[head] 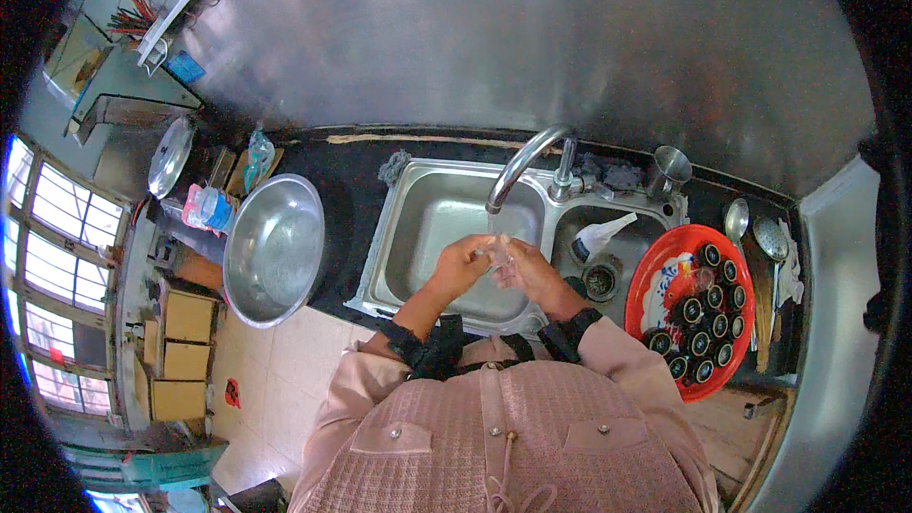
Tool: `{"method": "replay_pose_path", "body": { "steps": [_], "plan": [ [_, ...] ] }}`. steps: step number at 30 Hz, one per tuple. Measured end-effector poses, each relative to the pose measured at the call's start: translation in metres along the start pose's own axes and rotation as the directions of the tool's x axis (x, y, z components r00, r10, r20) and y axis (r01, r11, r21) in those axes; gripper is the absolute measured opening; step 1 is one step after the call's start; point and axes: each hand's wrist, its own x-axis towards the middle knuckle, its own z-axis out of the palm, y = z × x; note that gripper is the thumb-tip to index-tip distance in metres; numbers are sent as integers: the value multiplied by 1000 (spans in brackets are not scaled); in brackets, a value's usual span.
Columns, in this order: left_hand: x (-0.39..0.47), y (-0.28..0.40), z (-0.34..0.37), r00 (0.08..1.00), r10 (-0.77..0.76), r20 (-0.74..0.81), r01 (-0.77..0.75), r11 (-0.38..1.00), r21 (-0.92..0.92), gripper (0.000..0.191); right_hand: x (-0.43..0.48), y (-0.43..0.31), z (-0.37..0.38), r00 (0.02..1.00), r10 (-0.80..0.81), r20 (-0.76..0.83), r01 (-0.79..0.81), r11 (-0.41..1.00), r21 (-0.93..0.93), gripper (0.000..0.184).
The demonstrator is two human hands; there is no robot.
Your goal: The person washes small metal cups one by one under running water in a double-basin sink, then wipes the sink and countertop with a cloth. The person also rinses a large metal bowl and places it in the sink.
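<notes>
Over the large basin of a stainless steel sink (406, 260), my left hand (457, 267) and my right hand (533, 272) meet just below the spout of a chrome faucet (520, 167). Between them they grip a small clear object (499, 251), maybe glass or plastic; the fingers cover much of it. A thin stream seems to fall from the spout onto it. To the right, a red tray (634, 303) with a floral pattern overlaps the edge of the smaller basin. Several small dark containers with round black tops (700, 343) stand on it.
A brush with a white handle (605, 231) lies in the smaller basin near the drain (600, 281). Left of the sink sits a large metal bowl (274, 249). A metal cup (670, 165), a ladle (737, 219) and a skimmer (769, 239) are at the right.
</notes>
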Motion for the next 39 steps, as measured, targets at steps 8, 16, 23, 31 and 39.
{"method": "replay_pose_path", "body": {
  "steps": [8,16,23,31,39],
  "plan": [
    [1,19,-3,836,-443,323,526,814,-247,26,0,8,0,976,-190,-108,174,975,-138,39],
    [-7,18,-6,793,-443,417,593,406,-695,33,6,14,-4,849,-520,89,513,773,-373,44],
    [-8,19,2,844,-418,335,524,775,-354,31,-9,4,-5,981,-193,-24,188,971,-146,42],
    [-10,7,9,985,84,151,-93,994,56,23,-22,-2,7,999,-51,18,49,995,83,45],
    [-6,22,10,947,-283,151,310,929,-200,19,-26,1,16,970,-218,-110,227,970,82,37]
  ]
}}
